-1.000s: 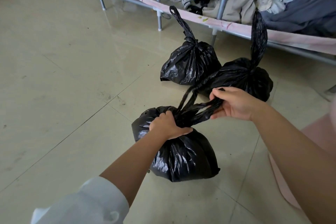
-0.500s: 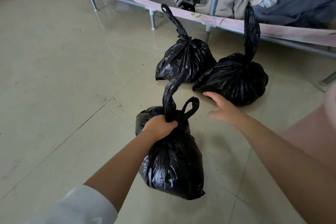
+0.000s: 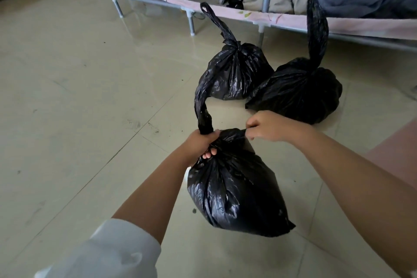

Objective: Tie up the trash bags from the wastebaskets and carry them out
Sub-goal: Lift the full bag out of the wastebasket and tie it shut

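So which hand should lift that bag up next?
Probably the left hand. It is already wrapped around the bag at its gathered neck, under the long strip. The right hand only pinches a bit of plastic.

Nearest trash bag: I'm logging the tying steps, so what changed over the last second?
The right hand released the bag's strip, opened, then pinched the nearest trash bag at its neck. The left hand kept gripping. The two tied bags stayed put.
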A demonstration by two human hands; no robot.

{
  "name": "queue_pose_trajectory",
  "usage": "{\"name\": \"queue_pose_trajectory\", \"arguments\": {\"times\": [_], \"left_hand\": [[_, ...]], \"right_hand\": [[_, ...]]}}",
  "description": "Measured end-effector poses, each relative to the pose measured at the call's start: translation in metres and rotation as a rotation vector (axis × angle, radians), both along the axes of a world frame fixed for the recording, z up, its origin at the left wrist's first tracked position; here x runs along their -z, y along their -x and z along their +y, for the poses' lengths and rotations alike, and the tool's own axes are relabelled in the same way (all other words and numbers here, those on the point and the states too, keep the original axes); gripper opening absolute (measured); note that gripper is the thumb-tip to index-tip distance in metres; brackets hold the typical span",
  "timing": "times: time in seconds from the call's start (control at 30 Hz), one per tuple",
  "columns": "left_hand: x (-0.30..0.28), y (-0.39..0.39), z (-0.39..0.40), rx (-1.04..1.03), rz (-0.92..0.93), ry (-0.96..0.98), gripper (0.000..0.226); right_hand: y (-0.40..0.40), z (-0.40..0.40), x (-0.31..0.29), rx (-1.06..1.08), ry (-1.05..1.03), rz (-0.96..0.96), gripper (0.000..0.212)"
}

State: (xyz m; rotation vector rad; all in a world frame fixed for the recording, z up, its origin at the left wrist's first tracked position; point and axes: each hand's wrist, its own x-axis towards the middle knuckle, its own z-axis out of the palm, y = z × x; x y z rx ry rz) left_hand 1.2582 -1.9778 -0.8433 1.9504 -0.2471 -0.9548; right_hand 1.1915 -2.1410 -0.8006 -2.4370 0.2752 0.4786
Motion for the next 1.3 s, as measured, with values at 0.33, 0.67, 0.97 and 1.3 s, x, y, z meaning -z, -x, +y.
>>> {"name": "queue_pose_trajectory", "arguments": {"times": [0.33,0.67,0.97,1.3], "left_hand": [[0.001,-0.008,0.012,-0.282,0.381,0.349,0.028],[0.010,-0.005,0.015,-0.450,0.512,0.390,0.029],[0.010,0.003,0.018,-0.157,0.367,0.365,0.054],[0.007,0.007,0.010,0.053,0.251,0.378,0.053]], "right_hand": [[0.010,0.026,0.002,0.007,-0.485,0.055,0.034],[0.012,0.020,0.010,-0.272,-0.134,0.297,0.031],[0.000,0.003,0.004,-0.070,0.071,-0.228,0.035],[0.007,0.012,0.018,-0.204,-0.042,-0.006,0.062]]}}
